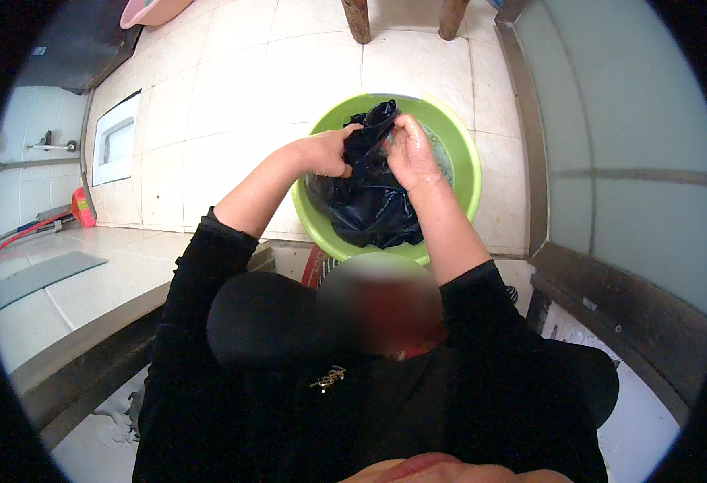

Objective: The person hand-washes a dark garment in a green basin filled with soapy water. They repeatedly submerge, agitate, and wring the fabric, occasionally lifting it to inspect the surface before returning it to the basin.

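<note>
A wet, dark piece of cloth (371,205) lies bunched in a round green plastic basin (467,163) on the tiled floor. My left hand (330,152) grips the cloth at its left edge, thumb and fingers around a fold. On the other side, my right hand (412,150) pinches a raised part of the cloth near the basin's far side; its palm is wet. Sudsy water shows in the basin to the right of the cloth. The cloth's underside is hidden.
Two wooden legs (356,21) stand beyond the basin. A pink basin (151,11) is at the far left. A white squat toilet (115,145) is set in the floor at left, with a red broom (82,208) nearby. A frosted glass panel (625,133) rises at right.
</note>
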The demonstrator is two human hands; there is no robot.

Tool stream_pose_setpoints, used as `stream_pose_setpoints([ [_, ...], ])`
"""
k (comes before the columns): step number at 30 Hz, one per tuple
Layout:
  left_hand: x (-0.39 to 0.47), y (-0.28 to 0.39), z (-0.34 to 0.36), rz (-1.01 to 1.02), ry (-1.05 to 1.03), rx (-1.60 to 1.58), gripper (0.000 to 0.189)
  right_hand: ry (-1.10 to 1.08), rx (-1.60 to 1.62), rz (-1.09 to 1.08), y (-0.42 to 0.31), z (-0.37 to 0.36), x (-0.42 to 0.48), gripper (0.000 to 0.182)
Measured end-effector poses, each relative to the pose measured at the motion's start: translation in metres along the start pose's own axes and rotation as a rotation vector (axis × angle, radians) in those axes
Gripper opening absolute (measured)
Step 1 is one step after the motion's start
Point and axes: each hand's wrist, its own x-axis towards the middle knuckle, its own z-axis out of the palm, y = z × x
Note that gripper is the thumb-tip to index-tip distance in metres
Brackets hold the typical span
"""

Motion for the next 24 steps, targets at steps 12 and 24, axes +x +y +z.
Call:
stream_pose_setpoints([
  [12,-0.001,0.029,-0.019,0.12,0.363,-0.761,0.017,-0.379,0.433,-0.04,-0.028,0.019,-0.014,0.039],
  [24,0.005,0.038,-0.011,0.136,0.382,-1.418,0.031,0.026,0.058,-0.24,-0.046,0.039,-0.031,0.037],
])
